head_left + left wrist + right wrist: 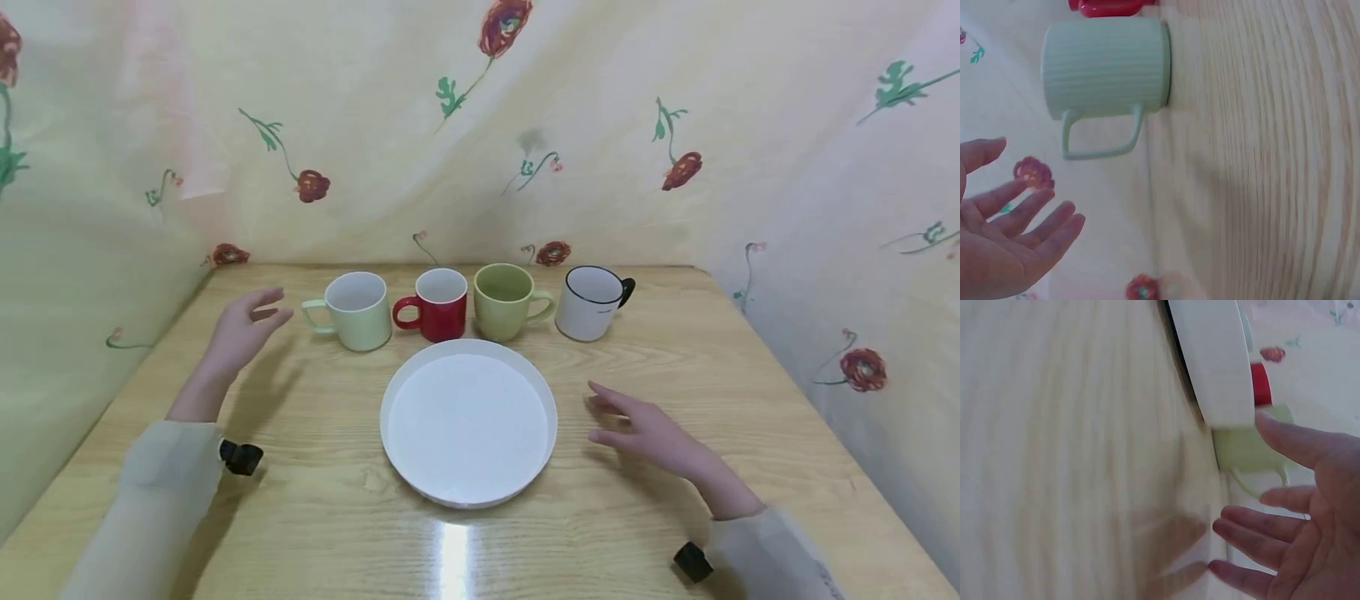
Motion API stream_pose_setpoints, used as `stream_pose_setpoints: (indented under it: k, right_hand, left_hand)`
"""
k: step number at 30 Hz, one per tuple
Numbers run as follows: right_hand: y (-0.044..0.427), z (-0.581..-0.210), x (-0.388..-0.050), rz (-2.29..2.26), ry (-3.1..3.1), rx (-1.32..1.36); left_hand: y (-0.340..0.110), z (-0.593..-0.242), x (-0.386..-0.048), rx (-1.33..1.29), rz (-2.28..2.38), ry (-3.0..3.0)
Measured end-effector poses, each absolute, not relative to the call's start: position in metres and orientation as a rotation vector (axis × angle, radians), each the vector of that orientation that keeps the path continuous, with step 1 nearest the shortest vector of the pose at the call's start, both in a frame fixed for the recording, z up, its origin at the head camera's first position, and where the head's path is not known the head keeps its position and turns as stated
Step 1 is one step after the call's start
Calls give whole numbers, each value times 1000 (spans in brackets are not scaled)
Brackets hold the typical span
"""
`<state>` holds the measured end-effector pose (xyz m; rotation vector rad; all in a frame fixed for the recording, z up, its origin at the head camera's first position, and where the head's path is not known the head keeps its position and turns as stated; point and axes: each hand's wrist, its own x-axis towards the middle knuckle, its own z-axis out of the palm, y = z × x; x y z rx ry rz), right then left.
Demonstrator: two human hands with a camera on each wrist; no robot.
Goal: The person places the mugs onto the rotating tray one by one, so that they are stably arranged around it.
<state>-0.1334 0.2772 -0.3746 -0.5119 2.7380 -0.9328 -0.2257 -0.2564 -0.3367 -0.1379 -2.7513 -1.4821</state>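
Left of the pale green mug (363,321), my left hand (246,327) hovers with loosely bent fingers and holds nothing. That mug's square handle (1102,152) points toward the hand in the left wrist view. My right hand (651,432) is held above the table, just right of the round white tray (468,425), fingers spread and touching nothing. Behind the tray stand a red mug (444,319), an olive green mug (501,315) and a white mug with a black rim and handle (585,317). All the mugs are upright in a row.
A light wooden table (322,533) carries everything. Flower-patterned cloth (360,125) hangs behind the mugs and along both sides. A small black device (242,457) sits at the left cuff, another black device (693,562) at the right cuff.
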Motion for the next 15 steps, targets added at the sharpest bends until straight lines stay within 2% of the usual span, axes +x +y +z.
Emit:
stream_pose_setpoints:
  k: [9,15]
  right_hand:
    - [249,-377,-134,-1209,2578,-400]
    - [233,-380,-131,-1125,2591,-416]
  left_hand:
    - [-260,-335,-235,-99,-1955,-2605]
    - [-258,-340,-238,1,-2278,-2486]
